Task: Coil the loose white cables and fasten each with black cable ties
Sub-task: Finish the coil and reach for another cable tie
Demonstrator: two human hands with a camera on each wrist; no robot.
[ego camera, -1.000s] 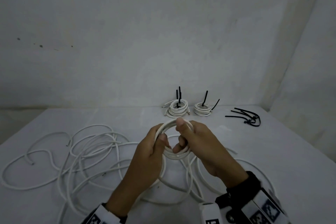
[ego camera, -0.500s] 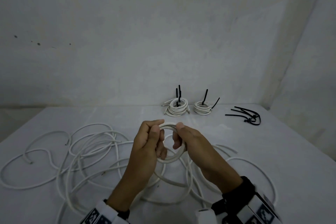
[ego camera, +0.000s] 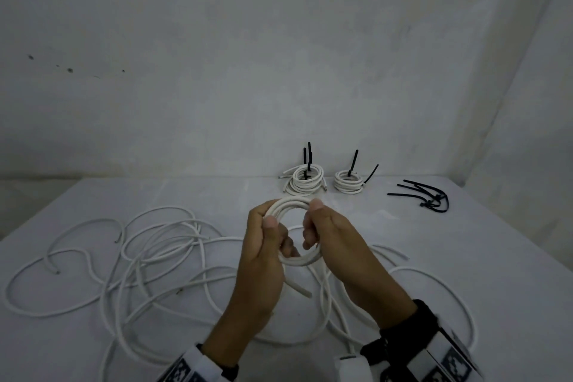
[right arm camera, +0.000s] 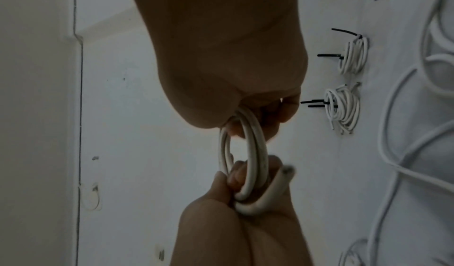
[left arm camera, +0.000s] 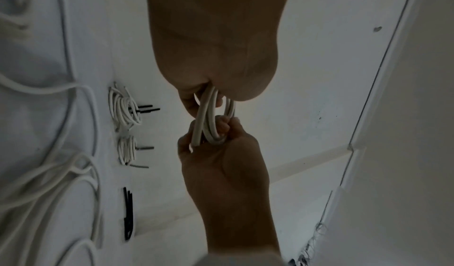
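Note:
Above the table's middle, both hands hold a small coil of white cable [ego camera: 290, 205] upright. My left hand [ego camera: 279, 236] grips its left side, thumb on the front, fingers curled through the ring. My right hand [ego camera: 313, 222] pinches the right side, thumb on top. A short free cable end [ego camera: 302, 291] hangs below the left hand. In the left wrist view the coil [left arm camera: 209, 122] runs between the two hands. The right wrist view shows the coil [right arm camera: 255, 153] and the cut end [right arm camera: 287, 171] beside the left hand's fingers.
Several loose white cables [ego camera: 148, 251] sprawl over the white table [ego camera: 496, 257], left of and under my hands. Two tied coils [ego camera: 305, 183] [ego camera: 348, 184] with black tie tails lie at the back. A bunch of black cable ties [ego camera: 428, 198] lies at the back right. Walls close in behind and to the right.
My left hand has shifted its grip from the coil's top to its left side. The last stretch of cable has been drawn in, leaving a short end hanging below.

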